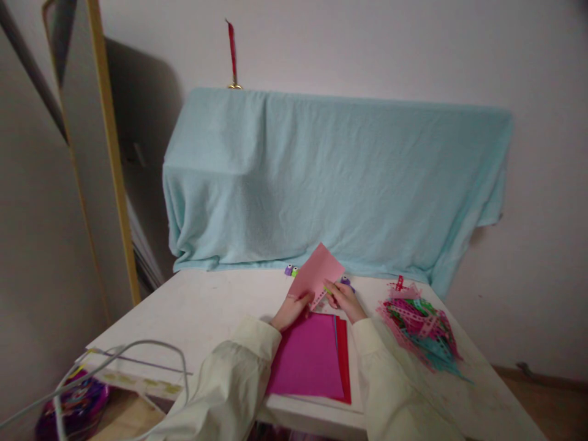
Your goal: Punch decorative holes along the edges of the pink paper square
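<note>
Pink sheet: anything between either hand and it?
Nothing visible. The left hand already grips the pink sheet at its lower left edge, and the right hand meets its lower right edge at a small green tool, above the paper stack.

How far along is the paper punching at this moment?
Done: a heap of punched paper strips lies on the white table, to the person's right. In hand: the left hand holds a pink sheet tilted up, while the right hand works a small punch at its lower edge. Left: a stack of magenta and red sheets lies flat, seemingly unpunched.
</note>
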`<state>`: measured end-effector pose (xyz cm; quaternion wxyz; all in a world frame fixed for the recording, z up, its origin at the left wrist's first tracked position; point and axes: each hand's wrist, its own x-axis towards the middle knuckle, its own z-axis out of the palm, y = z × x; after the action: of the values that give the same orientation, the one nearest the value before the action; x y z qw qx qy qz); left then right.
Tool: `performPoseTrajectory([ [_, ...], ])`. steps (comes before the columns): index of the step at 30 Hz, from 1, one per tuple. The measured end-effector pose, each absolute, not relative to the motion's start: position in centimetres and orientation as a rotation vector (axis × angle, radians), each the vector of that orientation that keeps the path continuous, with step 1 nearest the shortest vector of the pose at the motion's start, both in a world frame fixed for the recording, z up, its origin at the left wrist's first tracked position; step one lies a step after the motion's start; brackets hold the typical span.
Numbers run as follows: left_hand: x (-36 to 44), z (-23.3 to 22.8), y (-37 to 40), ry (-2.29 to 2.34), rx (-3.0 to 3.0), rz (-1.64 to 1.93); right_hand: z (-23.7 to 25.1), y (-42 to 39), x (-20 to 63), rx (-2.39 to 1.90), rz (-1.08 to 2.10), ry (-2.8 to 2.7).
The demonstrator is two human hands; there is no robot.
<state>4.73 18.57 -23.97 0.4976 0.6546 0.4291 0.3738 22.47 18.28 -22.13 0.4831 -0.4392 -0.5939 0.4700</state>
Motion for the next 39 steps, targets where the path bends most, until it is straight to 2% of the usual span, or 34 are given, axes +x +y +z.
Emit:
performPoseTrajectory([
  [7, 4.8, -23.9, 18.8, 0.772, 1.570, 0.939, -22.7, 18.8, 22.7, -1.064, 1.198, -1.390],
  [29, 4.8, -24.5, 19.1, 0.699, 1.444, 0.870, -22.6, 18.4, 22.4, -1.065, 1.197, -1.489],
  [39, 4.8, -23.2, 18.4, 0.641, 1.472, 0.819, -22.0, 17.8, 22.6, -1.047, 1.155, -1.476],
])
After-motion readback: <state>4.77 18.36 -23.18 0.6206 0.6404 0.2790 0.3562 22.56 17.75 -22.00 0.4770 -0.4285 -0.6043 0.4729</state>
